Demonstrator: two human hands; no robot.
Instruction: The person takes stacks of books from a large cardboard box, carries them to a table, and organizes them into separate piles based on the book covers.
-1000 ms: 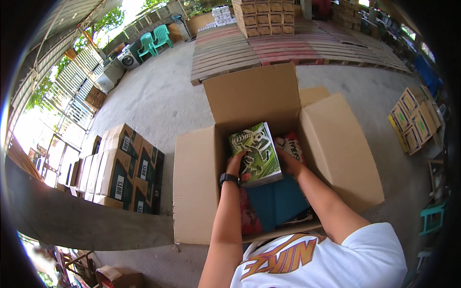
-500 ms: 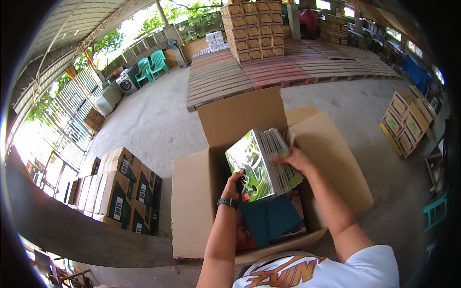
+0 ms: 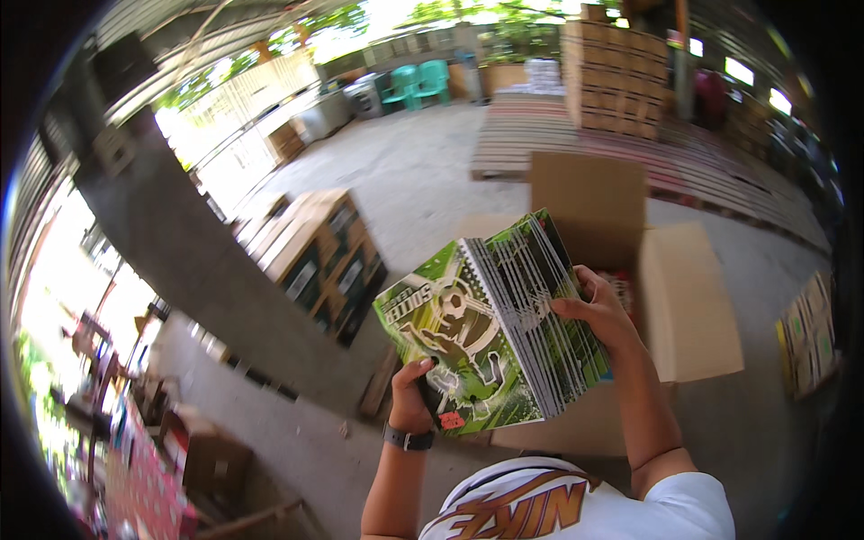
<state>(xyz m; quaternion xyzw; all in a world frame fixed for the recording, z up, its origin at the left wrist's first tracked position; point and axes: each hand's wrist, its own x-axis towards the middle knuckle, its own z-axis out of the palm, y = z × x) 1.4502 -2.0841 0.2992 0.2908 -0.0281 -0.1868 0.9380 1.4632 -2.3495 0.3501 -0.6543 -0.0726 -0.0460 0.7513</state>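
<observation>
Between my two hands is a thick stack of spiral notebooks (image 3: 468, 337), their green covers printed with a soccer figure and ball. My left hand (image 3: 412, 396) grips the lower left corner, thumb on the front cover. On the far side, my right hand (image 3: 598, 310) is wrapped round the wire-bound edges, which fan out slightly. The stack is tilted and held up in front of the open cardboard box (image 3: 688, 301), whose flaps are spread. Most of the box's inside is hidden behind the notebooks and my right arm.
Stacked cartons (image 3: 315, 256) stand at the left, beside a grey concrete post (image 3: 207, 261). Wooden pallets (image 3: 522, 135) bear a tall carton stack (image 3: 616, 81) at the back. At lower left are an open carton (image 3: 207, 450) and a red patterned surface (image 3: 135, 477). Flat cartons (image 3: 805, 333) lean at the right.
Both hands have lifted the notebooks up out of the box and brought them leftward and closer. My view has turned left, so the box now appears farther right.
</observation>
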